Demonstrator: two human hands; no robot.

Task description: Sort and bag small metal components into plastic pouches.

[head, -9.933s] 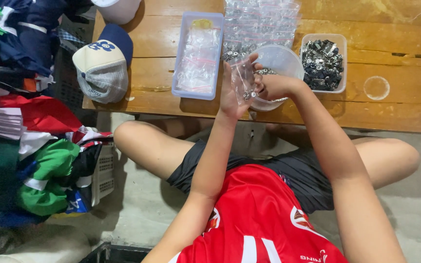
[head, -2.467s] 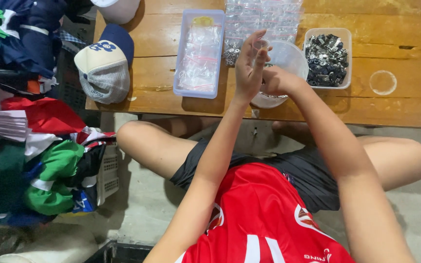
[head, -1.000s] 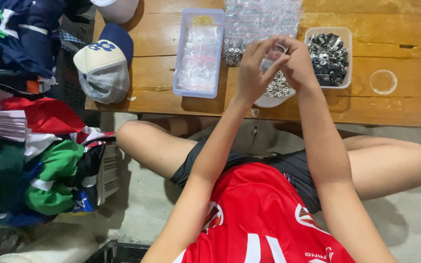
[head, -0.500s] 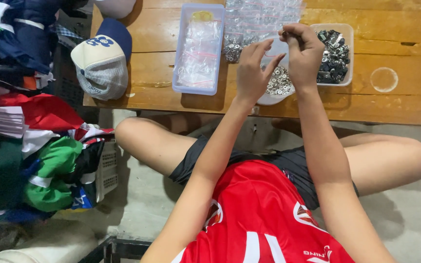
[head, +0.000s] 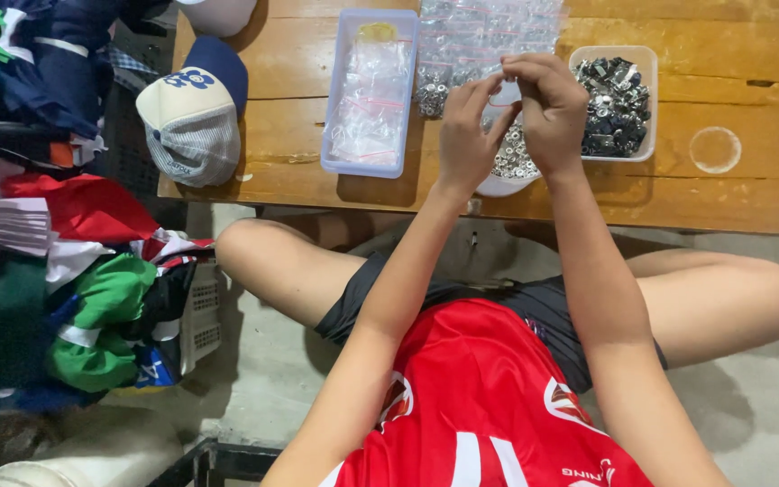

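My left hand (head: 464, 135) and my right hand (head: 547, 106) meet above a round white bowl (head: 498, 185) of small silvery metal parts. Together they pinch a small clear plastic bag (head: 503, 92) between the fingertips. The bag is mostly hidden by my fingers. Just beyond the hands lies a pile of filled clear bags (head: 480, 41) holding the same metal parts. To the right of my right hand stands a clear square tub (head: 617, 101) of darker metal pieces.
A clear rectangular tray (head: 371, 90) of empty small bags lies to the left on the low wooden table (head: 750, 194). A round clear lid (head: 715, 150) rests at the right. A blue and white cap (head: 194, 113) and heaped clothes (head: 56, 271) sit left.
Both hands have moved up from the bowl's near rim toward the pile of bags, and the fingertips have closed together on the small bag.
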